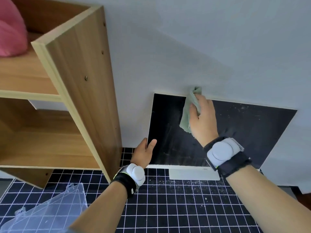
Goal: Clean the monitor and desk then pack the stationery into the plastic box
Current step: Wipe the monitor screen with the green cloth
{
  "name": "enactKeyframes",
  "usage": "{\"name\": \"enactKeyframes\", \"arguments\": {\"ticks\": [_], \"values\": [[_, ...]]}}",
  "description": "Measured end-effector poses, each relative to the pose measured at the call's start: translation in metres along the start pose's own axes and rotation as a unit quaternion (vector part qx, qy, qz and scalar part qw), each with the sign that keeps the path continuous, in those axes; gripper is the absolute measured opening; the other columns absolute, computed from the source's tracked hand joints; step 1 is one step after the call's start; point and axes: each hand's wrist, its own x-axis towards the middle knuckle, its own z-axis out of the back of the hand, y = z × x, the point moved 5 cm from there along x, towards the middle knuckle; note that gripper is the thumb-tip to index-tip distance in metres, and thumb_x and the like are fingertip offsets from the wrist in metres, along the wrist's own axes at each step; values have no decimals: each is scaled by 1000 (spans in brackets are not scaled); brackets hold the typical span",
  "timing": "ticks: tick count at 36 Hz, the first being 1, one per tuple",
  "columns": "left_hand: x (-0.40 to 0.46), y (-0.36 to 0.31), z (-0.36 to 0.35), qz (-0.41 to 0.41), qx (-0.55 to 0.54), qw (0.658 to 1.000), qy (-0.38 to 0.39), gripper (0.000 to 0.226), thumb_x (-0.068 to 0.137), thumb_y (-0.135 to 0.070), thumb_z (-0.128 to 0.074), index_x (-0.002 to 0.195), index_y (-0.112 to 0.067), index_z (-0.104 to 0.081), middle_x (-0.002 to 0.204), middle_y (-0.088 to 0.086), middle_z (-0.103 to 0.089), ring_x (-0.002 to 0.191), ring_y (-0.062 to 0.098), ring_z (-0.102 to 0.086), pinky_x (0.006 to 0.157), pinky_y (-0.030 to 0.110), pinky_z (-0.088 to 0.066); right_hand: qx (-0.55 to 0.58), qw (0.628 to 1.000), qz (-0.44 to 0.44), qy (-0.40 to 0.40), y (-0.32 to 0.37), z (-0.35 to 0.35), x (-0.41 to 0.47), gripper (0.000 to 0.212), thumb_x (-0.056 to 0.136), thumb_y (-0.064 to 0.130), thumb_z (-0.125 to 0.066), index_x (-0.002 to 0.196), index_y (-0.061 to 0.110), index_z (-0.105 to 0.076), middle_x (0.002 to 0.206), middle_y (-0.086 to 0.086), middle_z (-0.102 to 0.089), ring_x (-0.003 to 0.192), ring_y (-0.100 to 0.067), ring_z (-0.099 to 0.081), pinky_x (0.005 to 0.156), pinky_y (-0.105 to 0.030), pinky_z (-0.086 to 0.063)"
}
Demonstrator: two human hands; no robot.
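Both hands work at the monitor (pixel 235 132) in the centre-right of the frame: the left hand (pixel 143 154) grips its lower left edge, thumb on the dark screen, while the right hand (pixel 202 118) presses a bunched green cloth (pixel 188 111) against the screen near the top edge. White specks dot the screen's right part and the black gridded desk mat (pixel 185 207) below. Small lettering on the bezel is too blurred to read. At lower left lies a clear plastic box (pixel 50 211); at upper left, a wooden shelf (pixel 75 81) holds something pink (pixel 11 31).

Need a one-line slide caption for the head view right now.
Right hand wipes the dusty monitor with a green cloth while the left hand steadies its left edge.
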Motion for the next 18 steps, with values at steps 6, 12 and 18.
{"name": "enactKeyframes", "arguments": {"ticks": [6,12,18], "values": [[-2,-3,-2,-16,6,1000,6,47,97,-60,-41,117,-19,-57,110,-13,-65,103,7,-59,92,28,-45,-51,998,8,-19,0,-5,1,37,94,18,-53,131,26,-55,106,0,-43,97,-26,-48,73,-32,-42],[1,0,-2,-29,14,999,-1,50,97,-59,-40,123,-19,-56,119,-9,-66,109,10,-58,97,30,-44,-109,994,29,-8,6,-15,-8,39,91,18,-55,129,28,-57,117,-2,-46,106,-26,-43,62,-34,-46],[4,4,-2,-27,22,999,-14,85,81,-86,-28,117,-14,-54,111,5,-67,100,20,-60,96,42,-47,-190,974,106,61,7,-36,-28,46,85,15,-65,128,28,-58,120,-3,-49,110,-26,-42,57,-34,-52]]}}
